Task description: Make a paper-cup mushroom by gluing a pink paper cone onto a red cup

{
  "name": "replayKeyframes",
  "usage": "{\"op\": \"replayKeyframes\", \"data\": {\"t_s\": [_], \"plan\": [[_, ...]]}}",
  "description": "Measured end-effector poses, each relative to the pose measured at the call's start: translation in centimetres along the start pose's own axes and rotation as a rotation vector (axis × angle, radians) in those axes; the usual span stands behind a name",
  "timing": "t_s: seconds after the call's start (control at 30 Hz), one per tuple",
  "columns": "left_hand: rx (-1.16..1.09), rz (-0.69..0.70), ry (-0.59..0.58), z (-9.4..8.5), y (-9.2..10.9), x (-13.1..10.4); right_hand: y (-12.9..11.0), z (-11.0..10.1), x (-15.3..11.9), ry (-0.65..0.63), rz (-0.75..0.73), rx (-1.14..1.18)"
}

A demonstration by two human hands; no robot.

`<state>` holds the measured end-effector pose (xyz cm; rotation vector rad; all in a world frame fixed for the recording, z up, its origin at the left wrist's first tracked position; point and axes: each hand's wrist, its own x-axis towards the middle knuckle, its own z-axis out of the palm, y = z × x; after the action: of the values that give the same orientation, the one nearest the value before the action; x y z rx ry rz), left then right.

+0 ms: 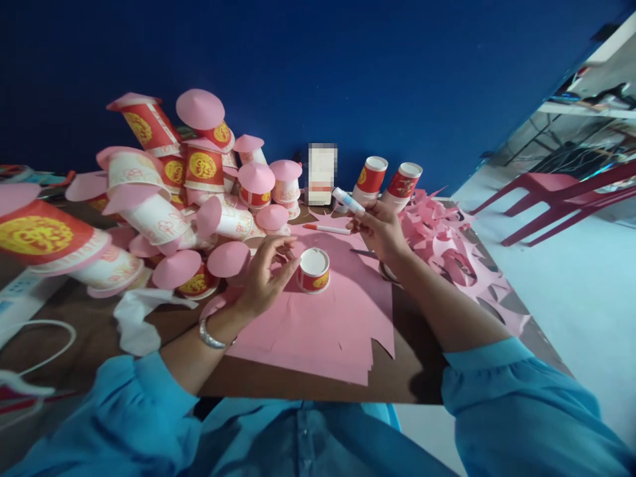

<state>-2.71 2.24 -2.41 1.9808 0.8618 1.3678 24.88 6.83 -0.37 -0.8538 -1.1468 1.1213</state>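
Observation:
My right hand (382,228) is closed round a white and light-blue glue stick (346,199), raised above the far end of the pink paper. An upside-down red and white paper cup (314,279) with a yellow emblem stands on the stacked pink paper sheets (318,341). Just left of that cup is my left hand (271,275), open with its fingers curved and apart; whether the thumb touches the cup I cannot tell. A white marker with an orange-red cap (326,229) lies behind the cup. Scissors (362,252) lie partly hidden beneath my right forearm.
Several cups with pink cone hats (203,165) are piled at the left. Two cup stacks (371,177) stand near the blue wall, beside a phone-like upright object (321,175). Pink paper scraps (442,238) cover the right side. White tissue (139,321) lies front left.

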Motion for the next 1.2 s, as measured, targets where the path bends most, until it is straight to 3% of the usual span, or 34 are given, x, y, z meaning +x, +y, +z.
{"op": "replayKeyframes", "data": {"t_s": [0.1,0.23,0.37,0.5,0.77,0.93,1.07,1.2], "plan": [[-0.026,-0.015,-0.020,0.0,0.0,-0.1,-0.4,0.3,-0.3,-0.026,0.001,-0.007],[-0.056,-0.035,0.019,-0.1,-0.2,0.0,-1.4,1.8,-1.7,-0.245,-0.012,-0.219],[0.012,0.064,0.035,-0.4,0.0,0.3,-2.6,3.8,-3.4,-0.394,-0.293,-0.512],[0.144,0.149,0.068,-0.8,0.4,0.4,-2.8,4.7,-4.1,-0.490,-0.462,-0.583],[0.077,0.013,0.053,-0.8,0.8,0.1,-2.2,4.6,-4.2,-0.481,-0.687,-0.689],[0.090,0.034,0.010,-0.8,0.4,0.0,-1.9,4.7,-4.4,-0.469,-0.742,-0.869],[-0.058,0.036,0.018,-0.6,-0.2,0.0,-2.2,3.8,-3.7,-0.260,-0.711,-0.905],[-0.029,-0.053,-0.092,0.1,-0.3,0.0,-2.2,1.7,-1.9,0.012,-0.442,-0.570]]}}
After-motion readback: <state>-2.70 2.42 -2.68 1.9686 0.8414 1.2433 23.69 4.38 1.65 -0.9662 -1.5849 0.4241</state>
